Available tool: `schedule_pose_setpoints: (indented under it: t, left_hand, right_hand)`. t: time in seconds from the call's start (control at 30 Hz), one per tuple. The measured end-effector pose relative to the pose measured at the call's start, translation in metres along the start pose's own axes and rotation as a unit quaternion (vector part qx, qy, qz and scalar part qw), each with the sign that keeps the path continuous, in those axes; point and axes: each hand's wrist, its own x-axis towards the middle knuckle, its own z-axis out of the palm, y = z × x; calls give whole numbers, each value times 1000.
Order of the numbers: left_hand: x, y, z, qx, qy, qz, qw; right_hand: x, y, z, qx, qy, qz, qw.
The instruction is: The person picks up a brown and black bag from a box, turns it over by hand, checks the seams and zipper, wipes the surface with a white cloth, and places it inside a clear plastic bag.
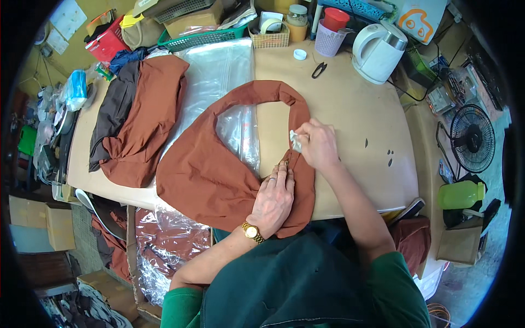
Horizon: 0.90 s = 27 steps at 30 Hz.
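"How do the two grips stand?"

"The right grip (318,143) is pinched closed on a crumpled white wad (296,141), held at the strap (295,112) of a rust-brown shoulder bag (199,175). The left grip (274,200) lies flat, fingers stretched out close together, pressing the bag's cloth near the strap's lower end."

"Where is the bag?"

"Spread on the table (355,186) in front of the person, its strap looping away and partly across clear plastic sleeves (216,57)."

"Anything hard to make out?"

"A small dark-gold detail at the left fingertips is mostly covered; I can't tell what it is. The right thumb is largely hidden, and whether the wad is paper or cloth isn't clear."

"And the materials?"

"The bag is thin, matte, softly creased fabric, crescent-shaped. Left of the sleeves lies folded rust-brown fabric (153,104) with a charcoal part, loosely wrinkled. The sleeves are glossy and rippled. A gold-coloured link-band watch (251,232) circles the left wrist."
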Motion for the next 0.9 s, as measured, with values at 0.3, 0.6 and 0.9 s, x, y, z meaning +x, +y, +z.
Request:
schedule_pose_setpoints:
  t: [0.3, 0.6, 0.9]
  left_hand:
    - [1, 1, -1, 13, -12, -10, 1000]
    - [4, 4, 2, 16, -34, -11, 999]
    - [1, 5, 2, 35, -16, -9, 999]
  right_hand:
    - [-44, -4, 4, 22, 49, -67, 996]
    - [-50, -17, 14, 34, 51, -46, 997]
    - [-56, -23, 14, 24, 68, -57, 996]
